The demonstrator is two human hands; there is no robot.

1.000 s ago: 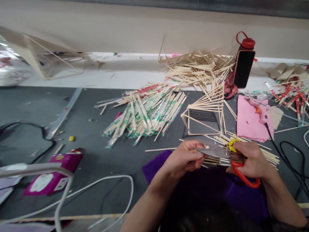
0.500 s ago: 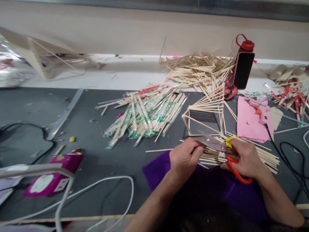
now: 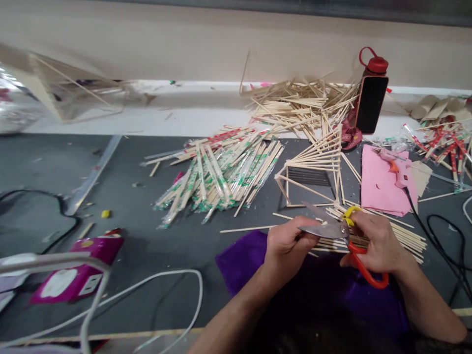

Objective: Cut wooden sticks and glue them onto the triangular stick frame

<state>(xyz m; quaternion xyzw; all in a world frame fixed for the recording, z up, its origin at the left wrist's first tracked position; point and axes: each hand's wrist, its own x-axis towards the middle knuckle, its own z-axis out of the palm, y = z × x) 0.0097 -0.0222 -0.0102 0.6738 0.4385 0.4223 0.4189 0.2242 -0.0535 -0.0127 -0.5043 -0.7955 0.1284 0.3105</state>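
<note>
My right hand (image 3: 374, 241) grips a pair of scissors (image 3: 330, 230) with one yellow and one red handle loop, the blades parted and aimed left. Closed in a pinch, my left hand (image 3: 287, 246) is at the blades; the lower blade overlaps its fingertips. A small pale end of a wooden stick (image 3: 324, 222) shows between the blades at those fingers; the rest is hidden. Under and behind the hands lie several loose wooden sticks (image 3: 407, 241). Just beyond stands a frame of glued sticks (image 3: 313, 163) with a fanned, twisting side.
Wrapped chopsticks (image 3: 221, 177) lie left of the frame, and bare sticks (image 3: 306, 103) are heaped behind. A pink glue gun (image 3: 400, 172) rests on a pink cloth (image 3: 372, 191) at right. A red-capped bottle (image 3: 378, 64) stands behind a phone (image 3: 369, 104). A white cable (image 3: 201, 290) loops at front left.
My left hand has shifted slightly right and down, towards the scissors' pivot. The scissors have tilted a little, with the blades still apart. The whole view has drifted slightly.
</note>
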